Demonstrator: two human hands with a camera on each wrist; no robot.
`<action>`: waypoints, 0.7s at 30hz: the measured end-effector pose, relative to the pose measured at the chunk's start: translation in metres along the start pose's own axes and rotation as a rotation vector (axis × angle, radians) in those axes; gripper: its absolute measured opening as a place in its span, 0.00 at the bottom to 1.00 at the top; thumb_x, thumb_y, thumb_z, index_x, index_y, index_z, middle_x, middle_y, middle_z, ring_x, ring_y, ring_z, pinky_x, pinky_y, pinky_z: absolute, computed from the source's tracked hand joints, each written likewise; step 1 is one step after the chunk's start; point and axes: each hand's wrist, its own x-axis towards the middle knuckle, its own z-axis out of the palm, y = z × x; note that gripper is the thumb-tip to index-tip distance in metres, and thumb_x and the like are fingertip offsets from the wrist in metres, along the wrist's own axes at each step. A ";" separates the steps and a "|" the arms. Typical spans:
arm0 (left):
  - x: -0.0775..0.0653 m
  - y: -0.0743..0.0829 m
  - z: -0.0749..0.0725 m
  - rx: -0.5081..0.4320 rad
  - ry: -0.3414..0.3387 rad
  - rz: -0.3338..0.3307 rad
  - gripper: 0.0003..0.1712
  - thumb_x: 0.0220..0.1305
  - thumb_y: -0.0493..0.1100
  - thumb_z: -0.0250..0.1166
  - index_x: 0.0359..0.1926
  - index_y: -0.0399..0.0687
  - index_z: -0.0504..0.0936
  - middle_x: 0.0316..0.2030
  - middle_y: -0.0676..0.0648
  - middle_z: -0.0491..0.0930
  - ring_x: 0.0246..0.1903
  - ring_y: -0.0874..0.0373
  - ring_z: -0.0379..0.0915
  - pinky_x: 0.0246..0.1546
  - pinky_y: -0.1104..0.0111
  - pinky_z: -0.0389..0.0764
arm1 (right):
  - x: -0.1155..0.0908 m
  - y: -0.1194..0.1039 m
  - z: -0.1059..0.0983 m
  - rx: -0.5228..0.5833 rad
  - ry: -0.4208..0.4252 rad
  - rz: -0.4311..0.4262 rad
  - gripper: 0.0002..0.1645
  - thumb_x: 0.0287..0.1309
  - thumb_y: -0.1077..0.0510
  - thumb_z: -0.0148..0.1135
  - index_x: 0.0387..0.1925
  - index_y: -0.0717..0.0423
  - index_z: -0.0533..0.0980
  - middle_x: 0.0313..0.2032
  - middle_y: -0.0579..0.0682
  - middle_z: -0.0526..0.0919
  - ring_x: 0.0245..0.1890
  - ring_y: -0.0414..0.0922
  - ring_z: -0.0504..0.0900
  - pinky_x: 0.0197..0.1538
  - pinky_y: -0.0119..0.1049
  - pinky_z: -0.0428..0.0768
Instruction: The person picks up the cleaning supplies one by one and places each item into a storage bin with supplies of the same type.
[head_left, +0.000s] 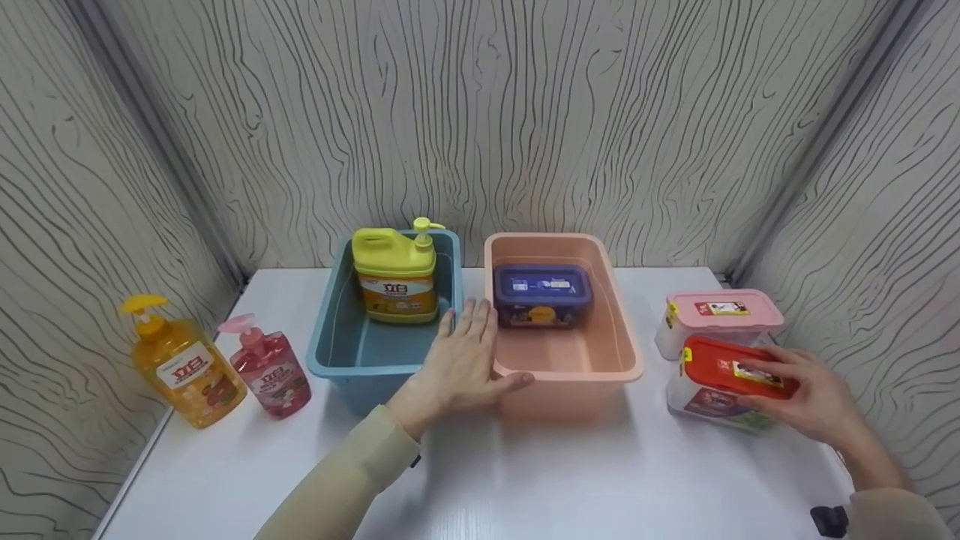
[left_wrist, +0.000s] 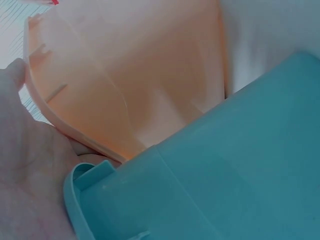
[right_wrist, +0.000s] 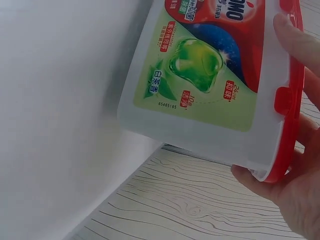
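— The left sleeve (head_left: pixel 337 480) was nearest. What did the right hand (head_left: pixel 808 394) hold?
— It gripped the red tub (head_left: pixel 716 405) by its lid (head_left: pixel 712 356), in front of the pink tub (head_left: pixel 724 309), at the table's (head_left: pixel 585 480) right side.
— And the left hand (head_left: pixel 459 367)?
— Its straight fingers (head_left: pixel 480 324) rested across the rims of the blue bin (head_left: pixel 360 371) and peach bin (head_left: pixel 577 377).

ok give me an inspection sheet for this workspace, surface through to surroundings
surface: white tabletop, no spill seen
job's things: red-lidded tub in hand; pink-lidded tub behind it; yellow jug in blue bin; dark-blue tub in peach bin; orange pump bottle and pink pump bottle left of blue bin
clutter: small black item by right sleeve, unclear what
hands: left hand rests across both bins' neighbouring rims; right hand grips red-lidded tub around its lid
cables: nothing seen
surroundings: wood-grain panels behind and on both sides
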 end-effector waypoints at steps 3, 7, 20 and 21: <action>0.000 0.000 0.000 0.002 -0.004 -0.002 0.75 0.68 0.94 0.38 0.92 0.41 0.44 0.93 0.38 0.43 0.93 0.38 0.37 0.93 0.38 0.46 | 0.002 -0.007 -0.007 -0.009 0.012 -0.005 0.37 0.57 0.55 0.87 0.67 0.60 0.86 0.78 0.77 0.70 0.69 0.77 0.66 0.62 0.86 0.76; 0.000 0.000 0.001 0.002 -0.006 -0.007 0.76 0.68 0.94 0.38 0.92 0.41 0.44 0.93 0.38 0.43 0.93 0.39 0.37 0.93 0.40 0.47 | 0.006 -0.019 -0.016 -0.003 0.012 0.013 0.41 0.58 0.51 0.88 0.70 0.61 0.83 0.79 0.77 0.69 0.70 0.78 0.65 0.63 0.88 0.74; 0.000 0.001 0.000 -0.005 -0.002 0.004 0.75 0.68 0.94 0.37 0.92 0.39 0.44 0.92 0.37 0.44 0.93 0.40 0.38 0.93 0.43 0.48 | 0.022 -0.056 -0.052 -0.031 0.069 -0.075 0.39 0.56 0.57 0.87 0.66 0.67 0.84 0.78 0.78 0.70 0.71 0.79 0.64 0.57 0.80 0.76; 0.000 0.000 0.000 -0.007 -0.003 0.004 0.75 0.69 0.93 0.37 0.92 0.39 0.44 0.92 0.37 0.44 0.93 0.40 0.37 0.94 0.43 0.47 | 0.024 -0.060 -0.055 -0.034 0.070 -0.082 0.38 0.56 0.58 0.87 0.66 0.68 0.84 0.77 0.78 0.71 0.71 0.79 0.64 0.57 0.80 0.76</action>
